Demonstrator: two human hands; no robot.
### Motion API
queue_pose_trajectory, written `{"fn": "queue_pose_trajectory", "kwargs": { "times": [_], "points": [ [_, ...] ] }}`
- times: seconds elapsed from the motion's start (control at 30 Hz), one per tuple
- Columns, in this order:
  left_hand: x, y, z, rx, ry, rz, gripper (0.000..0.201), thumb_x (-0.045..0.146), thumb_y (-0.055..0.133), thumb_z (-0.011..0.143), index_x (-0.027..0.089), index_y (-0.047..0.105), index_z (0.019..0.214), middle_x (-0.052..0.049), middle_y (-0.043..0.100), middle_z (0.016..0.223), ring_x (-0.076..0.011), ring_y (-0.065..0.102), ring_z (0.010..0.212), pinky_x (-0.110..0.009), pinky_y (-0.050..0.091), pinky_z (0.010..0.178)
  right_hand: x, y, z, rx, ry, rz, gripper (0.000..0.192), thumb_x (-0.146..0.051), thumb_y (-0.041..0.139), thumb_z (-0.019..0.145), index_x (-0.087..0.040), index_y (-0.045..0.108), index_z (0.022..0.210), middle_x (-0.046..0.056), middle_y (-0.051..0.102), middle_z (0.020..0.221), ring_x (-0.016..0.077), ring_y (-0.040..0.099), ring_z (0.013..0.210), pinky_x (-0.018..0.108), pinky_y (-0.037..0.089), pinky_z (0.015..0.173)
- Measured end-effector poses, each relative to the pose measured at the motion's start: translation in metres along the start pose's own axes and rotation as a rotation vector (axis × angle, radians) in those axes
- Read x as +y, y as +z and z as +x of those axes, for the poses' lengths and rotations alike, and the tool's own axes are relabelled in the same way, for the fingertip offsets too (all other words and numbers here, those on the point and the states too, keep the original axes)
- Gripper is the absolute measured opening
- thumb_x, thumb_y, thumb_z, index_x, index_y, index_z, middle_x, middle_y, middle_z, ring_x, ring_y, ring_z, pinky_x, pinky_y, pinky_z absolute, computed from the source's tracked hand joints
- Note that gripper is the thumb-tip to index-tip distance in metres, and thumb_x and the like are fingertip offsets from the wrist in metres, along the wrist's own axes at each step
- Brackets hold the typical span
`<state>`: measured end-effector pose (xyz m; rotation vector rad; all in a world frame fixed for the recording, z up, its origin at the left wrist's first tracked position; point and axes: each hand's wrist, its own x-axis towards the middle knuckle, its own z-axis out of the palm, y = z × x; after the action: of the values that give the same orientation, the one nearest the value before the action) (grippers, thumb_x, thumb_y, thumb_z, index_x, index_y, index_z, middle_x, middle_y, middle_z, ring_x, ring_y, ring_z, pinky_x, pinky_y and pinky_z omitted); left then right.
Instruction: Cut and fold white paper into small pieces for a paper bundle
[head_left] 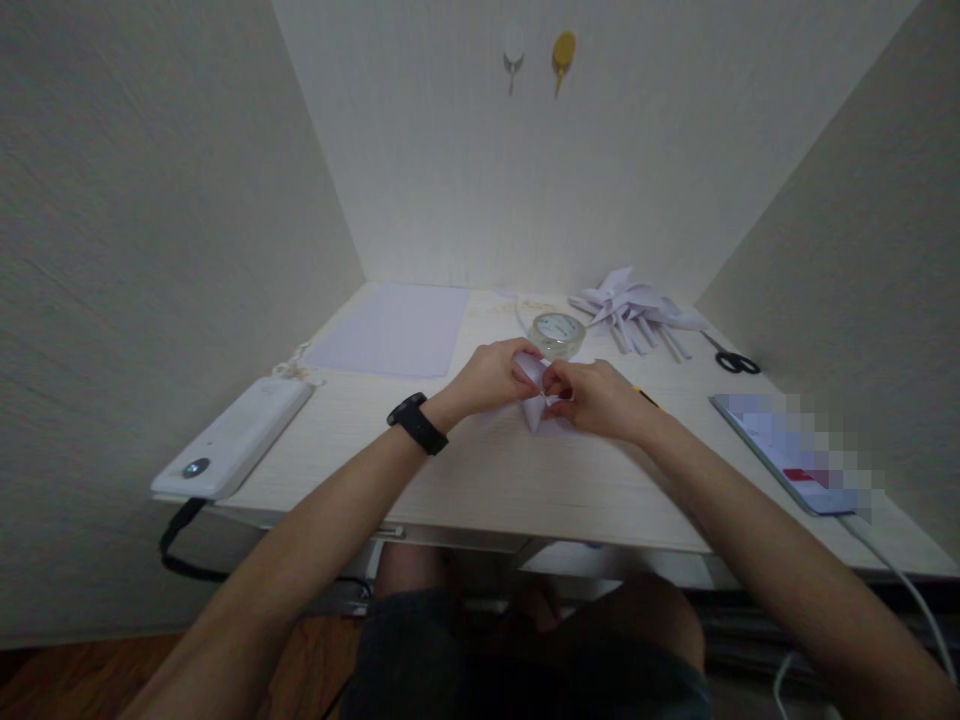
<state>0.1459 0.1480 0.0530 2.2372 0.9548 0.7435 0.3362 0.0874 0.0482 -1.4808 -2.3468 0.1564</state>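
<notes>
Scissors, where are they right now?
In the head view, the scissors lie on the desk at far right, just right of the pile of folded paper pieces and beyond the tablet.

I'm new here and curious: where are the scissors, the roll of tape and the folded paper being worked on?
scissors point(736, 361): head view, on the black handles.
roll of tape point(556, 333): head view, on its top face.
folded paper point(534, 408): head view, on its lower tip.

Matt white paper piece point(536, 398) on pale wood-grain desk point(495, 470), beside a glossy clear tape roll point(556, 334).
</notes>
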Motion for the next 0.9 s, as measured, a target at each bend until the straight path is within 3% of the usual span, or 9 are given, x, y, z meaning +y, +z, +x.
{"fn": "queue_pose_trajectory", "kwargs": {
  "times": [0.33, 0.5, 0.7, 0.8, 0.9],
  "points": [
    [-0.001, 0.0, 0.0, -0.053, 0.062, 0.002, 0.042, 0.011, 0.074, 0.065, 0.018, 0.069, 0.106, -0.001, 0.072, 0.075, -0.0181, 0.068, 0.074, -0.028, 0.05, 0.073, -0.003, 0.0, -0.001, -0.024, 0.009, -0.027, 0.024, -0.017, 0.071, 0.074, -0.02, 0.064, 0.097, 0.006, 0.075, 0.09, 0.0222, 0.068, 0.081, 0.028, 0.042, 0.067],
    [0.002, -0.002, -0.001, -0.075, 0.073, 0.009, 0.044, 0.011, 0.074, 0.066, 0.018, 0.068, 0.109, -0.002, 0.072, 0.075, -0.0191, 0.068, 0.076, -0.029, 0.05, 0.075, -0.005, -0.002, -0.001, -0.047, -0.016, -0.07, 0.015, -0.019, 0.07, 0.076, -0.019, 0.065, 0.091, 0.008, 0.074, 0.089, 0.0226, 0.068, 0.082, 0.028, 0.042, 0.068],
    [-0.007, 0.002, 0.001, -0.021, -0.018, -0.097, 0.051, 0.009, 0.074, 0.065, 0.017, 0.058, 0.113, 0.0, 0.071, 0.071, -0.0167, 0.068, 0.069, -0.026, 0.05, 0.068, -0.004, -0.001, -0.002, 0.048, -0.053, 0.004, 0.044, -0.014, 0.067, 0.075, -0.021, 0.057, 0.117, 0.005, 0.073, 0.091, 0.0215, 0.067, 0.08, 0.028, 0.041, 0.068],
    [-0.014, 0.004, 0.004, -0.002, -0.096, -0.214, 0.048, 0.01, 0.075, 0.065, 0.016, 0.054, 0.108, 0.001, 0.071, 0.069, -0.0147, 0.066, 0.062, -0.024, 0.048, 0.06, 0.0, 0.002, -0.001, 0.105, -0.065, 0.07, 0.037, -0.018, 0.071, 0.075, -0.022, 0.06, 0.11, 0.001, 0.07, 0.08, 0.0187, 0.065, 0.072, 0.026, 0.04, 0.064],
    [-0.018, 0.004, 0.008, -0.03, -0.123, -0.297, 0.032, 0.007, 0.074, 0.063, 0.014, 0.058, 0.09, -0.001, 0.07, 0.067, -0.0139, 0.066, 0.063, -0.023, 0.049, 0.059, 0.004, 0.004, 0.0, 0.123, -0.082, 0.181, 0.023, -0.022, 0.075, 0.074, -0.021, 0.066, 0.095, -0.001, 0.067, 0.072, 0.0156, 0.061, 0.065, 0.026, 0.04, 0.061]
  ]
}}
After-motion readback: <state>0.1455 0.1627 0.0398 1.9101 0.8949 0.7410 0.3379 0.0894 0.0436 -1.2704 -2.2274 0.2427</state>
